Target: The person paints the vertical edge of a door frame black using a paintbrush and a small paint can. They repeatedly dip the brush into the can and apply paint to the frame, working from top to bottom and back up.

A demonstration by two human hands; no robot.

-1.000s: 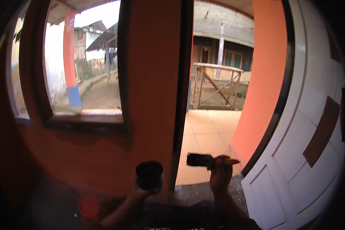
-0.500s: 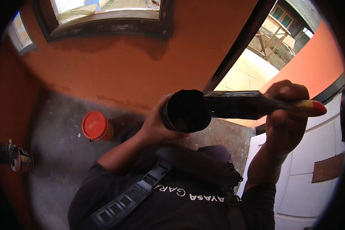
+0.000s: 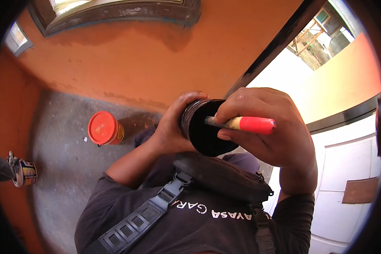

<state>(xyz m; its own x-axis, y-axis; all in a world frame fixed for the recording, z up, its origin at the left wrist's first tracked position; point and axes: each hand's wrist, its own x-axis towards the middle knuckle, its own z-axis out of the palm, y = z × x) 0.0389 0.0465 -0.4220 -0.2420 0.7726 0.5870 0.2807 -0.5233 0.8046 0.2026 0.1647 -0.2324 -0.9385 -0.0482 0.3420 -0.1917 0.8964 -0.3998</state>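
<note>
My left hand (image 3: 173, 122) is wrapped round the outside of a dark can (image 3: 190, 116), its open mouth tipped toward me. The inside looks black, and what it contains is too dark to make out. Pinched in my right hand (image 3: 271, 122) is a paintbrush (image 3: 255, 125) with a red-tipped, yellowish handle. Its bristle end reaches down into the can, out of sight in the dark.
A bucket with an orange-red lid (image 3: 102, 128) stands on the grey floor (image 3: 63, 161) to the left. Farther left sits a white pail (image 3: 26, 173). Ahead are an orange wall (image 3: 135, 63) and a window frame (image 3: 122, 15); a white panelled door (image 3: 347, 156) is at right.
My right hand has moved left to the can, carrying the brush's dark bristles from over the rim to inside it. My left hand keeps its hold on the can.
</note>
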